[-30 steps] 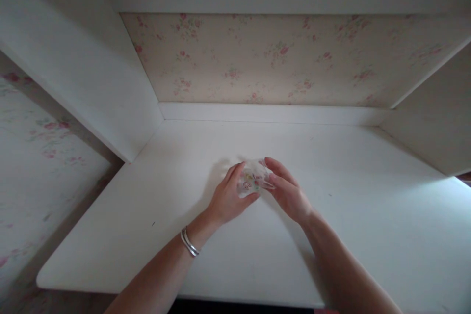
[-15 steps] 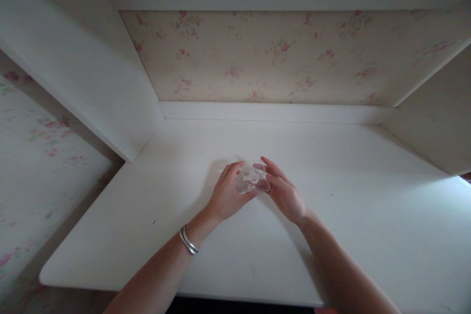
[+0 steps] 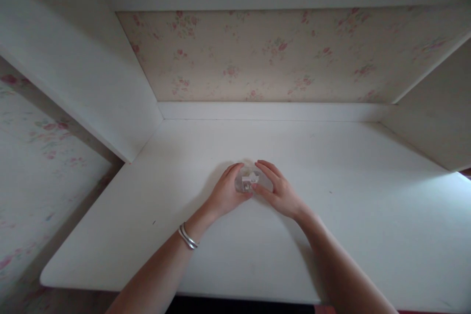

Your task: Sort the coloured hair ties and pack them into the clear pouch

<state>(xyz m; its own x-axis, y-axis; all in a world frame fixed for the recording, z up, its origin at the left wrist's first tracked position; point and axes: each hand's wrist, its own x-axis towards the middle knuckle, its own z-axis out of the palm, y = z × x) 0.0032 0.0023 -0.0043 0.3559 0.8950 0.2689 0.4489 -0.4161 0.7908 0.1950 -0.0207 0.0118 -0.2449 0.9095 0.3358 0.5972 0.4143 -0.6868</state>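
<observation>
A small clear plastic container (image 3: 244,182) with whitish bits showing through it is between my two hands, over the white tabletop. My left hand (image 3: 227,191) wraps its left side, fingers at the far edge and thumb along the near edge. On the other side, my right hand (image 3: 280,194) curves round it, fingertips at the far rim and thumb pressed on the near face. Glare and the fingers hide its exact shape, and I cannot tell whether its lid is closed. Two silver bangles (image 3: 188,237) circle my left wrist.
The white tabletop (image 3: 147,255) has a rounded left corner and carries a small dark speck (image 3: 154,222). A low white ledge (image 3: 272,111) runs along the back beneath flowered wallpaper (image 3: 235,54). White panels (image 3: 84,59) rise at both sides.
My right hand has shifted, its thumb moving left onto the container's near face. A clear part that was tilted up at the right now lies lower. The left hand has hardly moved.
</observation>
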